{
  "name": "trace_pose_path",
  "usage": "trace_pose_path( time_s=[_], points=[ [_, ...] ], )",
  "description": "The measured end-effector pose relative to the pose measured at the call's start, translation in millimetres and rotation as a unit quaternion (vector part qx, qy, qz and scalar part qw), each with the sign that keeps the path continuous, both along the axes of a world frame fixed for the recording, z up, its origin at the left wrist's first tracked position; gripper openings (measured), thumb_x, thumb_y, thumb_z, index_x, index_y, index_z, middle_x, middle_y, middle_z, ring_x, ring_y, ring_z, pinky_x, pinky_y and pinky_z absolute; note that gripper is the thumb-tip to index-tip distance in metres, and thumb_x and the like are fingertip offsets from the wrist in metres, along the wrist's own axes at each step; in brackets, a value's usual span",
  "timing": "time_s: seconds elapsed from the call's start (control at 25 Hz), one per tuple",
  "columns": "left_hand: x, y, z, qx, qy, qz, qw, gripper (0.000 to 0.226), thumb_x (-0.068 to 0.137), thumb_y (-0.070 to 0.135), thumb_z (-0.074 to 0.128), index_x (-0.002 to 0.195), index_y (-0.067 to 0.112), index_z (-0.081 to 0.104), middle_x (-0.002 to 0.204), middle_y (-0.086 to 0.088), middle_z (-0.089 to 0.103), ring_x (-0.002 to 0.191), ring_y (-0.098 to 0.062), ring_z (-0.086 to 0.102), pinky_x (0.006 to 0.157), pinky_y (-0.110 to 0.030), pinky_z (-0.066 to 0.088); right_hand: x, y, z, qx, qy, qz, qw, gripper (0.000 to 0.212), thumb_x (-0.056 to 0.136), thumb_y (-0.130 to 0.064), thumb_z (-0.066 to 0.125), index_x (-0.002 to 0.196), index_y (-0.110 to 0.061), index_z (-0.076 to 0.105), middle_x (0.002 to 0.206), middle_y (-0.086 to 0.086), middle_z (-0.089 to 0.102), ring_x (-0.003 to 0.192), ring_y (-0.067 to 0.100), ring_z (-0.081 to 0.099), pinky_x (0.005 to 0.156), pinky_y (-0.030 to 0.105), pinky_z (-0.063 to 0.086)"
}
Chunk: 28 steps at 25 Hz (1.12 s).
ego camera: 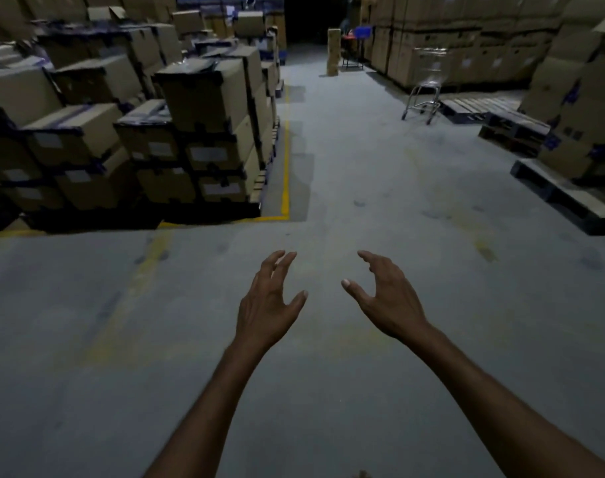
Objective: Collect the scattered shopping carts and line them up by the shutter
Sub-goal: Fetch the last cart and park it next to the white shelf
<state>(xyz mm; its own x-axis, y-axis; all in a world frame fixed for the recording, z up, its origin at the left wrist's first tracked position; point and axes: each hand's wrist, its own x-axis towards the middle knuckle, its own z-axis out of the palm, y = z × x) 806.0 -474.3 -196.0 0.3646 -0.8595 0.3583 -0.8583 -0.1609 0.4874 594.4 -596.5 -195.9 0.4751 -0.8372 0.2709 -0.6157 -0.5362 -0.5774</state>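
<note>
I see a grey concrete floor running between stacked cardboard boxes on my left and a carton wall on my right. The only shopping cart I can make out stands far ahead on the right, blurred, just beside a low pallet. My left hand and right hand hover apart, fingers spread and loosely curved, holding nothing.

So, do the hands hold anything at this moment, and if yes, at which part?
Nothing is held. The left hand and the right hand are both empty, fingers loosely spread. The shopping cart stands far ahead, untouched.
</note>
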Motion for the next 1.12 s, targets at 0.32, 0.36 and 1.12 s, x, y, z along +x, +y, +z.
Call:
trace_pose_path(
  time_s=[0.32,0.36,1.12],
  points=[
    [13,-221,3,-0.001,0.008,-0.016,1.0,0.068,0.092,0.046,0.065,0.151,0.043,0.03,0.157,0.018,0.025,0.134,-0.016,0.047,0.081,-0.038,0.055,13,-226,13,-0.002,0.006,-0.013,1.0,0.069,0.094,-0.069,0.054,0.151,-0.034,0.038,0.148,-0.005,0.048,0.131,0.018,0.05,0.107,0.047,0.046],
    [19,-246,2,-0.003,0.008,-0.018,1.0,0.068,0.091,0.045,0.065,0.15,0.043,0.031,0.157,0.017,0.025,0.133,-0.016,0.048,0.08,-0.039,0.056,16,-250,12,-0.001,0.001,-0.018,1.0,0.068,0.094,-0.069,0.054,0.15,-0.034,0.038,0.148,-0.005,0.048,0.131,0.018,0.05,0.107,0.047,0.046],
    [101,-806,3,-0.03,-0.003,-0.18,0.983,0.064,0.092,0.047,0.064,0.149,0.039,0.036,0.151,0.017,0.036,0.128,-0.013,0.051,0.078,-0.029,0.047,79,-733,-1,-0.021,0.003,-0.159,0.987,0.061,0.095,-0.067,0.053,0.145,-0.032,0.048,0.146,-0.005,0.054,0.135,0.018,0.047,0.111,0.046,0.041]
  ],
)
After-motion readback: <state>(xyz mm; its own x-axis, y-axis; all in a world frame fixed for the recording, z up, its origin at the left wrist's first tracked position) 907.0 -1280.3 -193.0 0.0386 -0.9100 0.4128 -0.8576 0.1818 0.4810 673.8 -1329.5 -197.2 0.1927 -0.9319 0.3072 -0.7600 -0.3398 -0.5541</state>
